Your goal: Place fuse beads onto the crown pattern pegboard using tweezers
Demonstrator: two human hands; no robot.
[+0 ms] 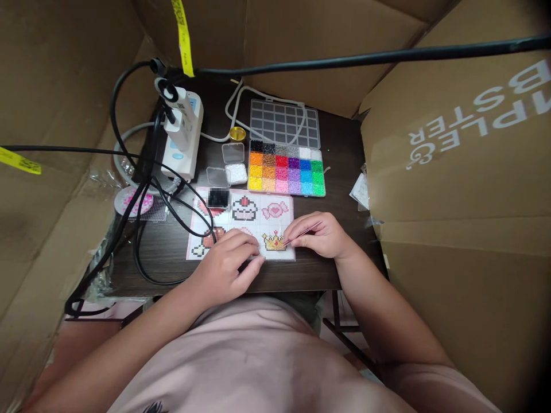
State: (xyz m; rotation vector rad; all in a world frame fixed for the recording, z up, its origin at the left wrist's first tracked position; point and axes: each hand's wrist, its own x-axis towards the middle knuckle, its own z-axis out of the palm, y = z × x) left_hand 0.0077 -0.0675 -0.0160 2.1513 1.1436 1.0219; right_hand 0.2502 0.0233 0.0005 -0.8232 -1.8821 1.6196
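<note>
**Hands at the bead pattern sheet**

A dark tabletop (336, 172) stands between cardboard walls. Up and to the left of the left hand (224, 267), a white power strip (183, 137) lies with black cables looping out from it; a round pink-and-white item (131, 201) sits at the tabletop's left edge, well apart from that hand.

The left hand rests palm down on the lower edge of the pattern sheet (241, 223), fingers loosely curled and pressing the sheet; it grips nothing. Above this hand, a small black square (218, 198) lies on the sheet's upper part, and two small clear boxes (232, 163) stand just beyond the sheet.

Between the two hands, the yellow crown design (274, 242) shows on the sheet's lower right square, just beside the left fingertips.

The right hand (321, 235) is closed around thin tweezers (301, 232), pinched between thumb and fingers. The tweezer tip points left and meets the crown's right side.

Directly above the right hand, the open bead case (286, 166) lies near the sheet's top edge, compartments filled with sorted coloured beads, its clear lid folded back.
</note>
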